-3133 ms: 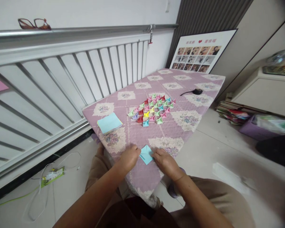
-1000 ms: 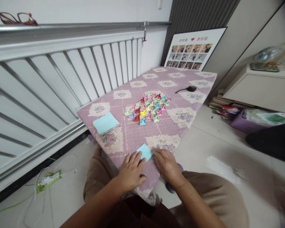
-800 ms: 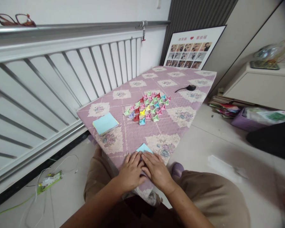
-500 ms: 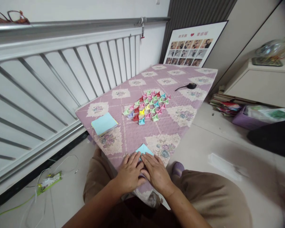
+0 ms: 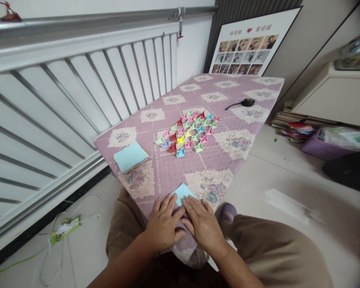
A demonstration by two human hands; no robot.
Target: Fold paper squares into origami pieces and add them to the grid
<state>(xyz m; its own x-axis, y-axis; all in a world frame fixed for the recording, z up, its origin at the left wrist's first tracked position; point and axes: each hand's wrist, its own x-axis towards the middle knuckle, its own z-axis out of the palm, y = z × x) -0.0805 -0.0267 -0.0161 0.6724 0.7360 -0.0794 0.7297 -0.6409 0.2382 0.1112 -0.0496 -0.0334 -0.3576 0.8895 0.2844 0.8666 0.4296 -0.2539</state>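
A light blue folded paper [image 5: 181,193] lies near the table's front corner, its lower part partly covered by my fingers. My left hand [image 5: 165,222] rests flat on its left edge, fingers spread. On the right side of the paper, my right hand [image 5: 201,221] lies with its fingers stretched out. Farther back stand several small folded paper pieces [image 5: 180,139] in rows, coloured red, pink, green, yellow and blue. A stack of square paper [image 5: 130,156], light blue on top, is at the left of the table.
The patterned purple tablecloth [image 5: 174,170] covers the table. A black object with a cord [image 5: 247,103] lies toward the back right. A white radiator [image 5: 87,92] runs along the left, and a photo board [image 5: 243,54] leans behind.
The view has shifted slightly. My hands have moved a little apart at the fingertips, and more of the light blue paper shows between them.
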